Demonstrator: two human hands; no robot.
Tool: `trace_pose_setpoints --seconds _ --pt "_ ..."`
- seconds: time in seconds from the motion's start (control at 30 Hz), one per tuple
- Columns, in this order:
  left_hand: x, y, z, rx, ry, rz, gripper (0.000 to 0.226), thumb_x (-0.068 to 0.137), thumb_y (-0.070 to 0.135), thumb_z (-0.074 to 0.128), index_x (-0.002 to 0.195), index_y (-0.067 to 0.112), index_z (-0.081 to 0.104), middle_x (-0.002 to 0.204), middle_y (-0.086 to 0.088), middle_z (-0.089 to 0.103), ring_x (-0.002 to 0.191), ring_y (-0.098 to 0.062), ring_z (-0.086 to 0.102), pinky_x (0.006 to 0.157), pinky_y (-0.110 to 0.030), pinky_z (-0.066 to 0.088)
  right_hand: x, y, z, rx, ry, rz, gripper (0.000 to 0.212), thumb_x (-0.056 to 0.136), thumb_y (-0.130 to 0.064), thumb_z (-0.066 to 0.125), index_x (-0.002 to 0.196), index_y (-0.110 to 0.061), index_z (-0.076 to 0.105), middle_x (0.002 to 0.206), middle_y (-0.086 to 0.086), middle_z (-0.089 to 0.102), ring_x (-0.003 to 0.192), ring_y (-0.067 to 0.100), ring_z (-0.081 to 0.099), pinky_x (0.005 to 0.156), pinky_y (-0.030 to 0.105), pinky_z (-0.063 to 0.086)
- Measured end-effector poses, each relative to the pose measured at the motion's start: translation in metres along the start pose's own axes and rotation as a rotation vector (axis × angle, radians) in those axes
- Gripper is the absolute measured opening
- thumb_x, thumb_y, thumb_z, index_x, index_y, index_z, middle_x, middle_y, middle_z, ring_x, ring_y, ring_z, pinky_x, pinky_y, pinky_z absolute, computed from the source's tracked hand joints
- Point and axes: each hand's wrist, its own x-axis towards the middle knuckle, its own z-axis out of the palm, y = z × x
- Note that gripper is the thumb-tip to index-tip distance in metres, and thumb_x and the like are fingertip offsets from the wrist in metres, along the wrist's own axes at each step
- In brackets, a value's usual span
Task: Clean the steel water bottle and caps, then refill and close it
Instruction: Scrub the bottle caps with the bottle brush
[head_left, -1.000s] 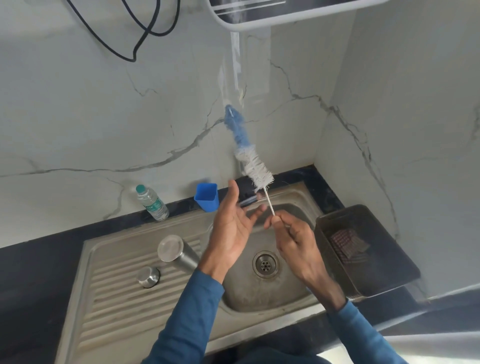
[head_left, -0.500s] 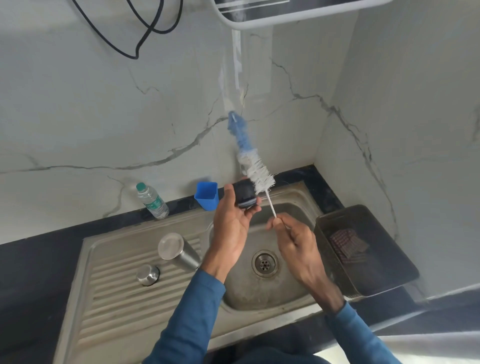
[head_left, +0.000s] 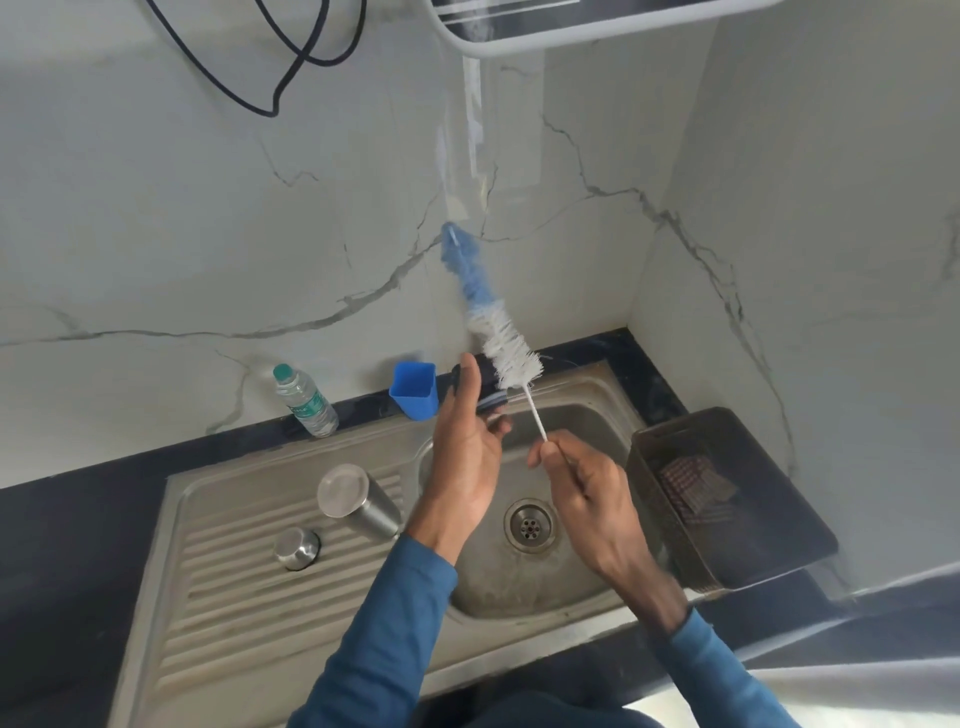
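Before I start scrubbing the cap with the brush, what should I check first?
1. Left hand grips dark cap: ok.
2. Right hand pinches the brush by its wire handle: ok.
3. Bristles touching the dark cap: cannot tell; they overlap in this view.
4. Both hands are over the sink, so drips fall into the basin: ok.
5. Water running: cannot tell.
6. Bottle and steel cap rest on the drainboard, apart from the hands: ok.
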Motion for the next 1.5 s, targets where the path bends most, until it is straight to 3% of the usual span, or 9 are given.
trace_pose_setpoints --seconds 0.1,0.23,0.37,0.57,0.93,1.1,1.17,1.37,1.5 --pt "0.008 0.006 -0.009 -0.011 0.044 -0.008 0.058 0.088 0.063 0.068 0.129 0.022 0.063 0.113 0.004 0.064 0.087 -0.007 0.051 0.074 -0.024 0.04 -0.017 0.009 0.004 0.004 -0.035 0.028 0.027 0.109 -0.019 0.054 0.086 -0.025 0.067 0.049 -0.007 0.035 0.044 0.006 0.032 0.046 0.022 0.028" --pt "-0.004 0.001 -0.005 0.101 -0.087 -0.012 0.03 0.099 0.052 0.063 0.105 0.023 0.069 0.087 0.007 0.061 0.072 -0.007 0.045 0.067 -0.027 0.034 -0.009 0.011 -0.001 -0.018 -0.011 0.063 0.028 0.108 -0.015 0.053 0.087 -0.026 0.067 0.051 -0.011 0.041 0.045 0.005 0.035 0.047 0.024 0.03" --pt "-0.018 -0.007 0.009 0.175 -0.24 0.013 0.037 0.106 0.048 0.053 0.094 0.014 0.062 0.075 -0.002 0.053 0.067 -0.015 0.045 0.066 -0.033 0.033 0.012 -0.005 -0.009 -0.018 0.022 -0.037 0.03 0.108 -0.004 0.05 0.094 -0.019 0.072 0.084 -0.016 0.073 0.072 0.005 0.069 0.065 0.019 0.049" --pt "-0.004 0.0 -0.001 -0.029 -0.03 0.013 0.04 0.099 0.051 0.055 0.109 0.013 0.064 0.087 -0.001 0.063 0.073 -0.012 0.052 0.064 -0.026 0.043 -0.008 0.014 -0.01 -0.007 0.011 0.064 0.028 0.108 -0.014 0.053 0.087 -0.024 0.069 0.05 -0.014 0.04 0.044 0.005 0.033 0.046 0.021 0.028" --pt "-0.006 -0.011 0.003 0.004 0.005 -0.028 0.047 0.112 0.049 0.035 0.107 0.013 0.065 0.088 -0.006 0.061 0.068 -0.016 0.053 0.058 -0.025 0.045 0.003 0.002 -0.002 -0.022 0.003 0.005 0.027 0.108 -0.012 0.053 0.089 -0.023 0.068 0.051 -0.002 0.04 0.043 0.007 0.032 0.045 0.024 0.028" --pt "0.009 0.005 -0.008 -0.115 0.008 0.064 0.035 0.108 0.046 0.054 0.096 0.027 0.081 0.104 -0.003 0.071 0.095 -0.018 0.06 0.082 -0.034 0.044 -0.02 0.012 0.004 -0.007 -0.056 0.05 0.026 0.109 -0.019 0.054 0.086 -0.023 0.067 0.05 -0.005 0.037 0.042 0.007 0.033 0.048 0.017 0.027" --pt "0.006 0.005 -0.006 -0.055 -0.011 0.073 0.025 0.102 0.044 0.062 0.099 0.023 0.075 0.099 -0.002 0.068 0.089 -0.015 0.058 0.076 -0.031 0.043 -0.02 0.013 0.002 -0.013 -0.055 0.078 0.027 0.108 -0.018 0.054 0.086 -0.025 0.067 0.05 -0.007 0.038 0.043 0.007 0.033 0.047 0.018 0.028" --pt "-0.009 -0.012 0.006 0.079 -0.111 0.011 0.039 0.1 0.05 0.061 0.105 0.011 0.059 0.076 -0.002 0.053 0.063 -0.014 0.049 0.057 -0.028 0.039 0.007 -0.007 -0.003 -0.034 -0.004 -0.03 0.026 0.107 -0.006 0.053 0.09 -0.017 0.069 0.064 -0.02 0.061 0.046 0.005 0.045 0.049 0.019 0.034" --pt "0.005 0.005 -0.003 -0.155 -0.006 -0.017 0.042 0.096 0.048 0.061 0.121 0.014 0.065 0.11 -0.004 0.072 0.091 -0.015 0.07 0.073 -0.025 0.055 -0.012 0.004 0.005 -0.022 -0.049 0.013 0.026 0.108 -0.016 0.055 0.086 -0.024 0.067 0.052 -0.006 0.041 0.044 0.007 0.036 0.047 0.02 0.03"
